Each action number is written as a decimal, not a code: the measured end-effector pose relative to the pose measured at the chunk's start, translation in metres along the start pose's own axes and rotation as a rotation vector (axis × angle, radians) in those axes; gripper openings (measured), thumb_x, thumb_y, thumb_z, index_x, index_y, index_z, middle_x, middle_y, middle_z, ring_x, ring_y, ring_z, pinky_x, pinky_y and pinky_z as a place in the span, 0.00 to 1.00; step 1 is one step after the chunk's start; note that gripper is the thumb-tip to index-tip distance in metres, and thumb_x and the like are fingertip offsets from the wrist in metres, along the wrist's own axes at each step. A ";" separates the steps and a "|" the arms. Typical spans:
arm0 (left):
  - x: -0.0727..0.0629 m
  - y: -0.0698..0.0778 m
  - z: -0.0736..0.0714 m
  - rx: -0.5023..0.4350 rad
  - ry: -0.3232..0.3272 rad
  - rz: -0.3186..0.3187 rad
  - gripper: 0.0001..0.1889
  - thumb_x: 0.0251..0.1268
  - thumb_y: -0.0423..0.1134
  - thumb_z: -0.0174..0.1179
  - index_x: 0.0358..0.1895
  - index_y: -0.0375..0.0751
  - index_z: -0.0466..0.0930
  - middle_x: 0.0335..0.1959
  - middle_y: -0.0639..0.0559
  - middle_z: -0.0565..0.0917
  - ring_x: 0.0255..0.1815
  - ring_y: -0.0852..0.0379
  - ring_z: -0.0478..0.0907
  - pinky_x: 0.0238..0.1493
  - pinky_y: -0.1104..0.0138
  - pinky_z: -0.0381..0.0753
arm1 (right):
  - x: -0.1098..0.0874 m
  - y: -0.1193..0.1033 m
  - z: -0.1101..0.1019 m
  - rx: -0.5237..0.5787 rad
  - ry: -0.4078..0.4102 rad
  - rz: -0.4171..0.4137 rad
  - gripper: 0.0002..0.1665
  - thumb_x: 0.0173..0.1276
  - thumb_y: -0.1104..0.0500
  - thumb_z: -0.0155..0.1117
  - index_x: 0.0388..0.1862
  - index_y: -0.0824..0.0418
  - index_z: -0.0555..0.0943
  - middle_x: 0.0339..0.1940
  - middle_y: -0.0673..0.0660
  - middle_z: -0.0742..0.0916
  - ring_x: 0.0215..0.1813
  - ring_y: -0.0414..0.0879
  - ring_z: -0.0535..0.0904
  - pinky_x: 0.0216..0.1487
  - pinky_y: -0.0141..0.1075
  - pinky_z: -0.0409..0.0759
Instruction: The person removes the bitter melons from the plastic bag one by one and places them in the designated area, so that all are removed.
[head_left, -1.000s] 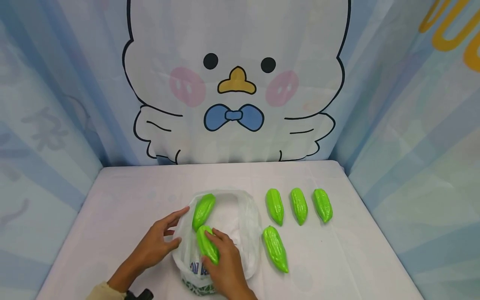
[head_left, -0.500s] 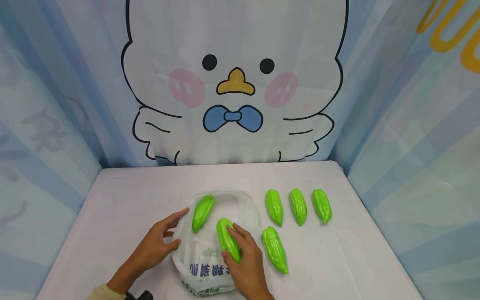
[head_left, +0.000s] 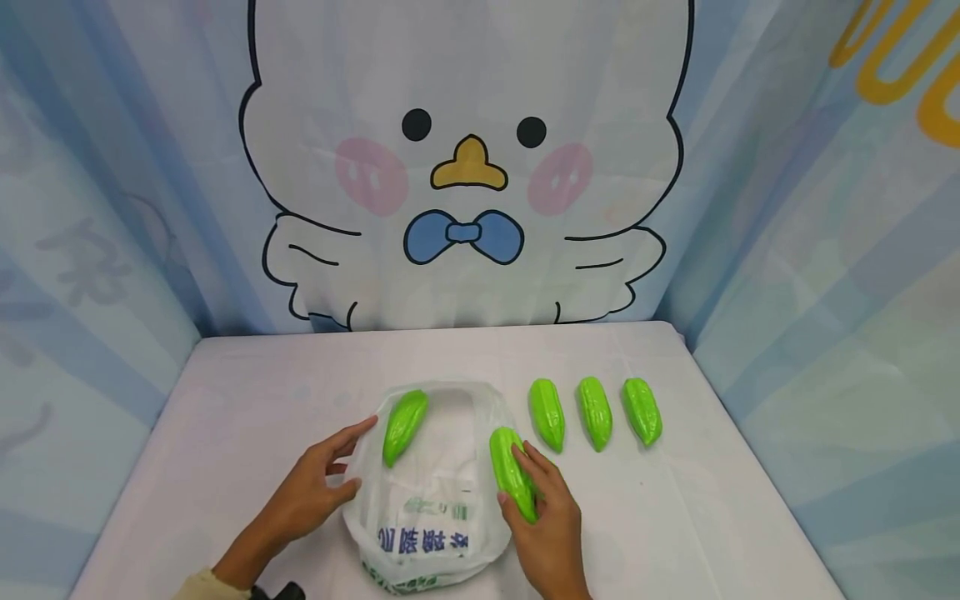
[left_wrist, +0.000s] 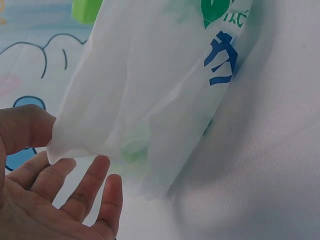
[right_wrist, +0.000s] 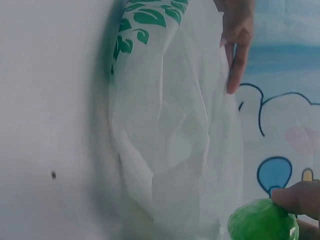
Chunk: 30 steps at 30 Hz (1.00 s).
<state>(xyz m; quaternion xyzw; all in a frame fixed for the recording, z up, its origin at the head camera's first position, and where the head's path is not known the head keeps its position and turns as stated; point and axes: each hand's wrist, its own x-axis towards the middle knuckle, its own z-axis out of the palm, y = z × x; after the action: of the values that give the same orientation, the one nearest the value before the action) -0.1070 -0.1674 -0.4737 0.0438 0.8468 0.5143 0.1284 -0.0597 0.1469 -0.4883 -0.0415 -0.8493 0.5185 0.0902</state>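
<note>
A white plastic bag [head_left: 442, 575] with blue lettering and green leaf prints stands with its mouth spread upward. My left hand [head_left: 322, 483] holds its left rim; in the left wrist view the edge of the bag lies between thumb and fingers. Inside, a bright green, ridged bitter melon [head_left: 405, 427] leans near the far left rim. My right hand [head_left: 549, 523] grips another bitter melon [head_left: 512, 471] above the right rim, with the thumb on its near side. In the right wrist view only the end of that bitter melon [right_wrist: 262, 222] shows.
Several bitter melons lie on the white table [head_left: 712, 517] right of the bag: a left one [head_left: 547, 415], a middle one [head_left: 595, 413] and a right one [head_left: 642, 412] in a row. Printed curtains [head_left: 465, 300] enclose the table at the back and sides.
My right hand has carried its bitter melon rightward, from over the bag's left part to its right rim. The melon lying right of the bag is now hidden behind that hand. Left hand stays put.
</note>
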 end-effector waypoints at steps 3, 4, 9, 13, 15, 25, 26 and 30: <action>0.000 0.000 0.001 -0.002 0.004 -0.003 0.43 0.63 0.27 0.66 0.83 0.54 0.65 0.81 0.42 0.71 0.73 0.39 0.77 0.68 0.47 0.84 | 0.002 0.007 -0.011 -0.008 0.025 -0.002 0.42 0.63 0.71 0.77 0.74 0.49 0.79 0.78 0.53 0.76 0.81 0.58 0.71 0.68 0.45 0.81; 0.000 0.000 0.001 -0.001 0.004 -0.003 0.43 0.63 0.27 0.66 0.83 0.54 0.65 0.80 0.42 0.71 0.73 0.39 0.77 0.68 0.47 0.84 | 0.003 0.009 -0.015 -0.011 0.033 -0.003 0.42 0.63 0.71 0.77 0.74 0.50 0.79 0.78 0.54 0.76 0.81 0.59 0.71 0.67 0.45 0.82; 0.000 0.002 0.001 -0.004 0.006 -0.013 0.44 0.63 0.26 0.66 0.83 0.53 0.65 0.80 0.41 0.71 0.73 0.39 0.77 0.68 0.46 0.84 | 0.006 0.022 -0.035 -0.037 0.080 0.000 0.41 0.63 0.71 0.77 0.75 0.53 0.78 0.78 0.57 0.76 0.80 0.59 0.71 0.63 0.47 0.84; 0.000 0.003 0.001 -0.003 0.007 -0.023 0.43 0.63 0.26 0.66 0.83 0.53 0.66 0.81 0.42 0.70 0.74 0.38 0.76 0.68 0.45 0.83 | 0.007 0.031 -0.050 -0.082 0.115 0.021 0.40 0.64 0.71 0.76 0.75 0.54 0.78 0.78 0.57 0.76 0.81 0.60 0.70 0.64 0.49 0.83; -0.001 0.003 0.001 -0.003 0.006 -0.027 0.43 0.62 0.27 0.66 0.83 0.52 0.66 0.81 0.41 0.70 0.74 0.38 0.76 0.68 0.45 0.84 | 0.008 0.035 -0.056 -0.104 0.125 0.039 0.40 0.65 0.70 0.75 0.76 0.54 0.78 0.78 0.57 0.76 0.81 0.61 0.70 0.64 0.50 0.83; -0.001 0.002 0.003 0.003 0.016 -0.025 0.43 0.62 0.27 0.66 0.82 0.54 0.66 0.81 0.43 0.70 0.74 0.38 0.76 0.68 0.46 0.84 | 0.012 0.060 -0.076 -0.200 0.151 0.099 0.39 0.65 0.69 0.76 0.75 0.56 0.78 0.78 0.62 0.76 0.80 0.67 0.70 0.64 0.57 0.82; -0.001 0.002 0.003 0.004 0.014 -0.020 0.43 0.62 0.27 0.66 0.82 0.53 0.66 0.81 0.42 0.70 0.74 0.38 0.76 0.68 0.46 0.84 | 0.012 0.063 -0.077 -0.211 0.148 0.108 0.39 0.65 0.69 0.76 0.75 0.56 0.78 0.78 0.62 0.76 0.80 0.67 0.70 0.64 0.58 0.82; -0.001 0.002 0.002 0.000 0.011 -0.012 0.43 0.62 0.27 0.66 0.82 0.52 0.66 0.81 0.41 0.70 0.74 0.37 0.75 0.68 0.46 0.84 | 0.013 0.071 -0.081 -0.229 0.127 0.151 0.39 0.66 0.68 0.75 0.76 0.56 0.78 0.79 0.63 0.75 0.81 0.68 0.68 0.67 0.63 0.80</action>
<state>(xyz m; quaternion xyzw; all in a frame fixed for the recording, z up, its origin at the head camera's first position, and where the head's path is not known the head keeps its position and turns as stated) -0.1054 -0.1648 -0.4731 0.0358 0.8478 0.5137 0.1269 -0.0585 0.2522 -0.5135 -0.1477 -0.8901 0.4197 0.0991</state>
